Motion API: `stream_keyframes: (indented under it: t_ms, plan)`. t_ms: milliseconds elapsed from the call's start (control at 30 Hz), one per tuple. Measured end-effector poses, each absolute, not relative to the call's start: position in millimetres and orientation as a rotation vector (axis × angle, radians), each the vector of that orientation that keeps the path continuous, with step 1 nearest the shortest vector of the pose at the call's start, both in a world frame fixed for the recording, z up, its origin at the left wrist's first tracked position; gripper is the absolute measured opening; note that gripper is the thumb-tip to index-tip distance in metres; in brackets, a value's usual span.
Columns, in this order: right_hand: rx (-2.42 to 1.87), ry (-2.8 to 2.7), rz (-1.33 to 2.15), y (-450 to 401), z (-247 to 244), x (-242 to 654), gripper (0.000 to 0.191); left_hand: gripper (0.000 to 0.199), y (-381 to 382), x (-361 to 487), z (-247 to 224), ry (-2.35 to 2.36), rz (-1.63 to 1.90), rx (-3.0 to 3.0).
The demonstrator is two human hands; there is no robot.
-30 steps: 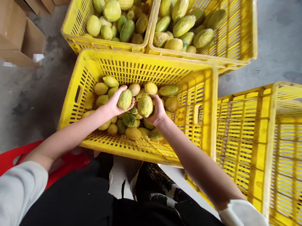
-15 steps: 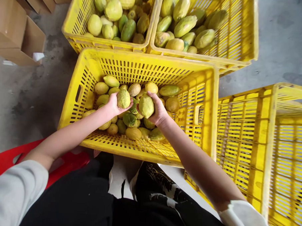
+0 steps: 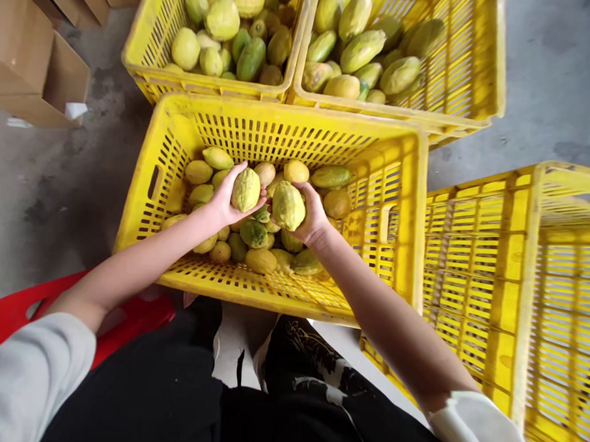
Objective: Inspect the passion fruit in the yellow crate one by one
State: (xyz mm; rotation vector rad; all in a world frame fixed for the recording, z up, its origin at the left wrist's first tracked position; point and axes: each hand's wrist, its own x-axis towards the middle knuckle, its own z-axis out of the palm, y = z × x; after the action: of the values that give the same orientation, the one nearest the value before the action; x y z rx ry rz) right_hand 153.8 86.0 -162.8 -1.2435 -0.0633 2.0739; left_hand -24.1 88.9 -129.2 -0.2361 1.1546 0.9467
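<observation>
My left hand (image 3: 224, 197) cradles a knobbly yellow-green oval fruit (image 3: 246, 190), with the thumb along its far side and fingers beneath. My right hand (image 3: 313, 213) grips a second, similar fruit (image 3: 288, 206), its bumpy surface facing up. The two fruits are close together but apart, above the middle of a yellow slatted crate (image 3: 272, 301). Below them in this crate lie several more fruits, from yellow to green, such as a long green one (image 3: 332, 176) and a yellow one (image 3: 260, 261). Which exact kind they are, I cannot tell.
Two more yellow crates, the left (image 3: 203, 83) and the right (image 3: 468, 118), stand behind, holding similar fruits. Another yellow crate (image 3: 521, 289) is at my right. A red plastic stool or chair (image 3: 139, 318) is at my left, cardboard boxes (image 3: 23, 46) at the far left.
My left hand has turned; its thumb now reaches along the far side of the fruit, which shifted slightly right. The fruit in my right hand has rotated, showing another face.
</observation>
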Motion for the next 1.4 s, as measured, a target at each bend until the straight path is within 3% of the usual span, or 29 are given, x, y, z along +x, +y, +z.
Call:
stream_keyframes:
  t_ms: [300,600,833,1167,1267,1400]
  plan:
    - [-1.206,-0.133,2.057,85,-158,147,0.04,0.045,90,-25,-133,1.156,1.029,-0.216]
    - [-1.227,-0.071,2.02,86,-154,148,0.026,0.032,86,-24,-116,1.168,1.025,-0.32]
    - [-1.181,-0.098,1.985,85,-149,148,0.029,0.027,88,-26,-117,1.179,1.0,-0.359]
    - [-1.136,-0.014,1.952,83,-154,145,0.046,0.036,88,-25,-116,1.222,0.975,-0.33]
    - [-1.124,-0.01,1.994,83,-154,145,0.042,0.043,91,-25,-116,1.218,0.953,-0.324]
    - [-1.114,0.049,2.026,82,-156,148,0.032,0.03,92,-25,-117,1.205,0.913,-0.278]
